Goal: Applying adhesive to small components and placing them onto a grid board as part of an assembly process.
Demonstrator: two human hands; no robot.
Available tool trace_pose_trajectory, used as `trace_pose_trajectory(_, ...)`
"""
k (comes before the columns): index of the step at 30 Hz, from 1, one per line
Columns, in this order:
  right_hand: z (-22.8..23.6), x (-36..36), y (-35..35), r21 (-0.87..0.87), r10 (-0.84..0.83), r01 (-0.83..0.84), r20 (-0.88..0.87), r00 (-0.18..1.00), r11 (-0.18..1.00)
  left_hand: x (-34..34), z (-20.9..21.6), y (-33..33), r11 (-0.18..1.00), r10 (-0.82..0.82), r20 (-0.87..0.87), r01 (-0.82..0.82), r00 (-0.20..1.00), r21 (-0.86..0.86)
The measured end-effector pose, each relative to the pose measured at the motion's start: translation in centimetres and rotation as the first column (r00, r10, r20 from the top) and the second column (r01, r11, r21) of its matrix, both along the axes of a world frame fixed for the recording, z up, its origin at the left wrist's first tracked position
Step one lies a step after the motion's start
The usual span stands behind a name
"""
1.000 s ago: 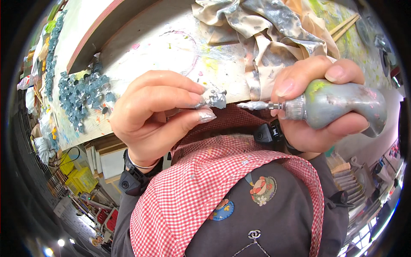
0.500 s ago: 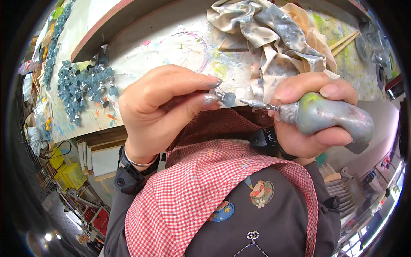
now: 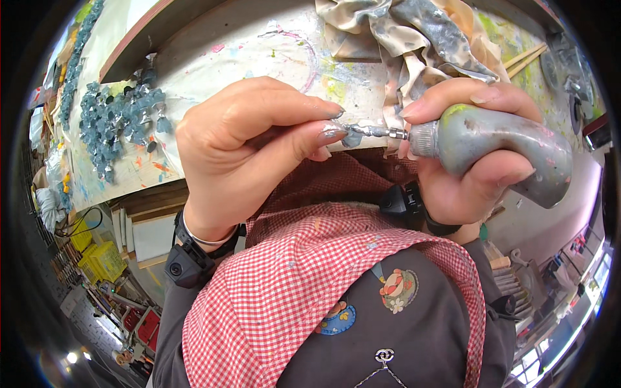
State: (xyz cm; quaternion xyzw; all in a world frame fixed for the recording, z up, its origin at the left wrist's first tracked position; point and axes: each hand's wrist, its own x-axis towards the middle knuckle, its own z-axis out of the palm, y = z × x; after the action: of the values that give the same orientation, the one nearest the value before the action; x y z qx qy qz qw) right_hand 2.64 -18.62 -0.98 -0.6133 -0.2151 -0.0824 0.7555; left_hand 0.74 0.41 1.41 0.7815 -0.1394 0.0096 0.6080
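Note:
My left hand (image 3: 249, 145) pinches a small blue-grey translucent piece (image 3: 352, 139) with a silvery part between thumb and fingertips. Silver paint marks those fingertips, and they cover much of the piece. In my right hand (image 3: 466, 187) is a soft grey squeeze bottle (image 3: 498, 145), lying on its side with fingers and thumb wrapped around it. Its narrow metal nozzle (image 3: 378, 131), smeared with silver, points left and reaches the piece; whether it touches is hard to tell. Many similar blue-grey pieces (image 3: 113, 126) lie heaped on the table at the left.
A crumpled, grey-stained beige cloth (image 3: 414, 45) lies on the paint-marked table (image 3: 246, 55) behind my hands. A wooden strip (image 3: 132, 45) runs along the far left. Thin wooden sticks (image 3: 527, 59) rest at the right. A yellow basket (image 3: 102, 260) stands lower left.
The bottle and its nozzle have moved left and slightly up, closing the gap to the piece. My left hand keeps its pinch and has shifted slightly up.

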Motion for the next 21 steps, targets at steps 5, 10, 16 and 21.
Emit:
trace_pose_trajectory(5,0.2,0.3,-0.4,-0.093,0.030,-0.027,0.036,0.999,0.995,0.0,-0.1,0.0,1.000,-0.006,0.017,0.005,1.000,0.008)
trace_pose_trajectory(10,0.0,0.3,-0.5,-0.069,0.057,-0.054,0.040,0.998,0.996,0.0,-0.1,0.0,0.999,-0.004,0.039,0.003,0.999,0.036)
trace_pose_trajectory(16,0.3,0.2,0.1,-0.144,-0.095,0.106,0.082,0.992,0.984,0.1,0.0,0.2,0.993,-0.032,0.130,0.017,0.991,0.117)
trace_pose_trajectory(21,-0.7,0.5,-0.3,-0.032,-0.056,0.062,0.173,0.983,0.998,0.0,-0.1,0.4,0.968,-0.056,0.238,-0.005,0.970,0.251)
